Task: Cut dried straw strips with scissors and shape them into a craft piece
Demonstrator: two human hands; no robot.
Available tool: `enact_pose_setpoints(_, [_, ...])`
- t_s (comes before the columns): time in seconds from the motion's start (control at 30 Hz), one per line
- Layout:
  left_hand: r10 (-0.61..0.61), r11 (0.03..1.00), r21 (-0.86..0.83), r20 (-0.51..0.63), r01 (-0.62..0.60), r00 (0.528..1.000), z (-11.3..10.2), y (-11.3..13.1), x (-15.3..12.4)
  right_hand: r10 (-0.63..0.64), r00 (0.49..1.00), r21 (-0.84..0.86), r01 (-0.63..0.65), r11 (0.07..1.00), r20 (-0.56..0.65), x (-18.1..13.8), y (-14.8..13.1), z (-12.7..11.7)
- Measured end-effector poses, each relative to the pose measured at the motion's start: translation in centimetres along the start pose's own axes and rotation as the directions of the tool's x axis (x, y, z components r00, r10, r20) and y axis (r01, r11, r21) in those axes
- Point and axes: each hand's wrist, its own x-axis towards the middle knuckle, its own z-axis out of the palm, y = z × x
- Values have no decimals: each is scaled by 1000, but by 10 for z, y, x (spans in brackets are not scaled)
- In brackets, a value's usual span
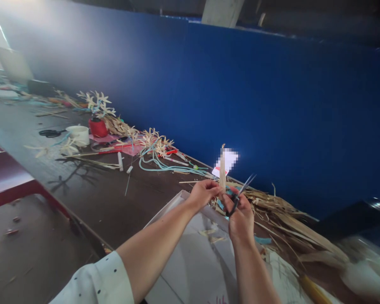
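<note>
My left hand (204, 192) is closed in a pinch on the lower end of a pale dried leaf strip (222, 166), which stands upright. Close beside it, my right hand (240, 217) is wrapped round the black handles of small scissors (242, 191). Their blades point up and to the right, just right of the strip. Both hands are raised above a white board (190, 253) lying on the dark table (91, 190).
A heap of dried leaves (288, 219) lies right of my hands. Along the blue wall (272, 105) are straw flowers (155, 141), light blue cords (167, 166), a red pot (98, 126), a white cup (79, 134) and black scissors (50, 133). A red bench (9, 177) stands at left.
</note>
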Motion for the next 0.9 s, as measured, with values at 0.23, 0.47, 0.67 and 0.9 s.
enact_pose_setpoints(0.23, [44,998,46,-38,-43,998,0,-2,3,48,998,53,-46,998,-35,0,2,2])
enact_pose_setpoints(0.47, [-31,998,-45,49,33,998,6,2,-4,33,996,90,-25,996,-86,0,2,0])
enact_pose_setpoints(0.67, [-44,995,-85,16,45,999,3,0,-2,30,999,14,-30,999,-30,-1,1,-1])
enact_pose_setpoints(0.9, [8,1000,-19,-62,-10,998,-15,2,9,246,952,-141,-222,965,181,-4,-5,-9])
